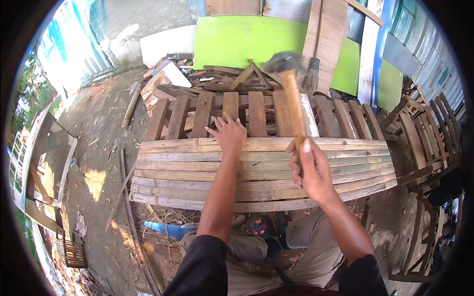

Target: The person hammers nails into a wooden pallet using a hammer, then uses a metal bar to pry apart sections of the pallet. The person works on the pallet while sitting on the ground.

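Right hand point(310, 170) has its fingers wrapped low on the wooden handle of a raised hammer point(291, 93); head-heavy, it looks best gripped near the end. Left hand point(228, 132) lies fingers spread on the stiff slatted panel point(197, 172), holding nothing.

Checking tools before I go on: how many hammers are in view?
1. The hammer is raised over the stacked planks, its wooden handle in the right hand; the left hand rests on the planks. Others may lie hidden in the scrap.
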The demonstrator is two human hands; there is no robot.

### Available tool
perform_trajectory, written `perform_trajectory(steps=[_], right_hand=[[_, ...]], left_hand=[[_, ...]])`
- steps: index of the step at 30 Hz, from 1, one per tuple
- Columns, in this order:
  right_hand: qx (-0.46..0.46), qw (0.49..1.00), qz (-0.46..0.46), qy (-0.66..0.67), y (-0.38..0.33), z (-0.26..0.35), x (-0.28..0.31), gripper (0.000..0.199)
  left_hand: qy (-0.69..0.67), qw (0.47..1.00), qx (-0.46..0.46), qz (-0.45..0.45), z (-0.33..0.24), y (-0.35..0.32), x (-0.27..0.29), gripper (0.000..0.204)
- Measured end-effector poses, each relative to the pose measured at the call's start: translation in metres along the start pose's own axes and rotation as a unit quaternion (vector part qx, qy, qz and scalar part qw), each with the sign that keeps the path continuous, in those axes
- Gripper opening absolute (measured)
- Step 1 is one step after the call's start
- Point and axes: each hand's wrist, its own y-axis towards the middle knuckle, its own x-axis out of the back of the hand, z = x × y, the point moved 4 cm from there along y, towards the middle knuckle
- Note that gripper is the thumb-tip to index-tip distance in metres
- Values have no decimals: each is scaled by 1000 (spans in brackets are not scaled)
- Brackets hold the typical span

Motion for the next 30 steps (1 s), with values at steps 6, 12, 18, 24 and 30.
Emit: perform_trajectory(steps=[6,12,18,24,30], right_hand=[[6,988,-9,-152,2,-82,26,57],[-135,984,16,-113,18,-9,36,58],[126,990,14,-59,19,-20,20,56],[-128,978,67,-148,-28,-44,27,58],[109,991,-12,-82,-11,-15,17,58]], left_hand=[[-15,999,-1,36,-17,-3,6,60],[-12,1000,5,13,-1,1,10,60],[-46,999,10,-5,-9,0,7,62],[-138,989,43,-35,0,6,9,61],[-360,931,24,-50,11,7,10,60]])
